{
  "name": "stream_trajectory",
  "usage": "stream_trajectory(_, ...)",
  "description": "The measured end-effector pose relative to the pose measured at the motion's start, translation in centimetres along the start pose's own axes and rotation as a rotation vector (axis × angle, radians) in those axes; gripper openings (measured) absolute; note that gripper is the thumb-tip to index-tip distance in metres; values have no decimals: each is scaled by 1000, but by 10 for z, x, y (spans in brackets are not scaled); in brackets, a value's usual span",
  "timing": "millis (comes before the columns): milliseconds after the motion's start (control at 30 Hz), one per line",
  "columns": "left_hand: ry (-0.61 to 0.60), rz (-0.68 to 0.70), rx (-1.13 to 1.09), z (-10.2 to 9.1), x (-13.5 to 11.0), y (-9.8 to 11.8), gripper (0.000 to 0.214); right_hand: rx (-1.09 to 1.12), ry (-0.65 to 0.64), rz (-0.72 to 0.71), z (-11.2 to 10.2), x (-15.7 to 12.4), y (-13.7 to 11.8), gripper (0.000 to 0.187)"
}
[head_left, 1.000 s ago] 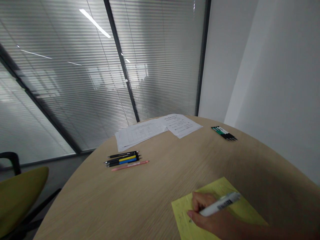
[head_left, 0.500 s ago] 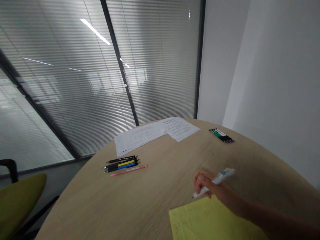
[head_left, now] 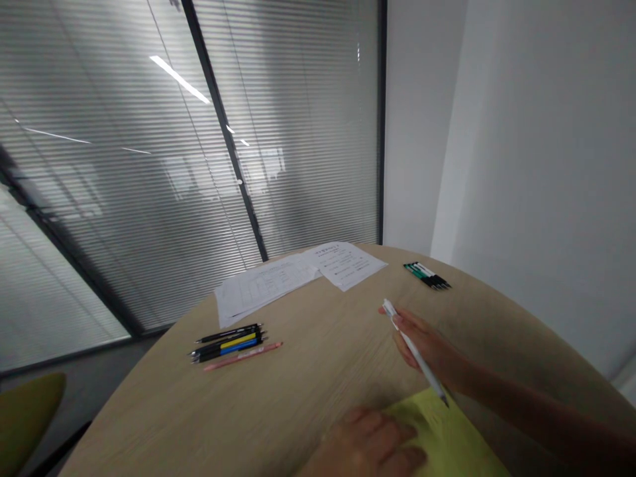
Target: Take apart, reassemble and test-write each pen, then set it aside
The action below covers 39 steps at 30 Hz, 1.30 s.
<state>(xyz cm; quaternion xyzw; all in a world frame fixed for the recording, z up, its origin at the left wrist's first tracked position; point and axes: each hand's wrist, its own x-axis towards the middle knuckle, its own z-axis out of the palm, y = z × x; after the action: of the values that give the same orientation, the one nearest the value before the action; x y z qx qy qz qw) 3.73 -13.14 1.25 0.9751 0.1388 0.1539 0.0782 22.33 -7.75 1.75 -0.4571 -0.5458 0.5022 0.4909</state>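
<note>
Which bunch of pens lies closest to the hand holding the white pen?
The green-and-black bunch by the far edge, just beyond the right hand; the black, yellow and blue bunch lies far left.

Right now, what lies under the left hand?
The left hand lies on the left edge of the yellow sheet and the table; anything beneath it is covered. The right hand holds a white pen.
</note>
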Motion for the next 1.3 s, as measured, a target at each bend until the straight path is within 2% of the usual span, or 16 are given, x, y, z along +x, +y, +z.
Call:
stream_trajectory(133, 32, -263, -10, -24, 1, -34, 27, 202, -29, 62, -9, 10, 9, 31)
stream_trajectory(200, 29, -361, -6, -29, -3, -51, 28, 325, -35, 132, -14, 17, 11, 23)
stream_trajectory(333, -53, -390, 74, -22, -14, -82, 45, 536, -166, 241, -26, 26, 6, 13)
stream_trajectory(400, -108, -398, 103, -17, -19, -91, 52, 600, -263, 270, -33, 27, 1, 22)
stream_trajectory(500, -165, -431, 125, -11, -21, -95, 55, 692, -371, 280, -41, 28, -3, 47)
stream_trajectory(567, -170, -441, 137, -10, -22, -95, 55, 742, -427, 271, -45, 28, -3, 56)
stream_trajectory(733, -148, -437, 147, -9, -22, -95, 54, 807, -479, 257, -52, 31, 0, 53)
stream_trajectory(933, -126, -438, 136, -10, -22, -93, 52, 821, -418, 232, -54, 31, -2, 49)
stream_trajectory(1067, -123, -440, 122, -11, -21, -92, 52, 717, -315, 267, -51, 28, -7, 53)
stream_trajectory(1200, -107, -440, 115, -11, -21, -93, 52, 560, -305, 260, -46, 27, -12, 58)
stream_trajectory(1300, -56, -434, 105, -11, -21, -92, 53, 347, -281, 220, -41, 29, -9, 56)
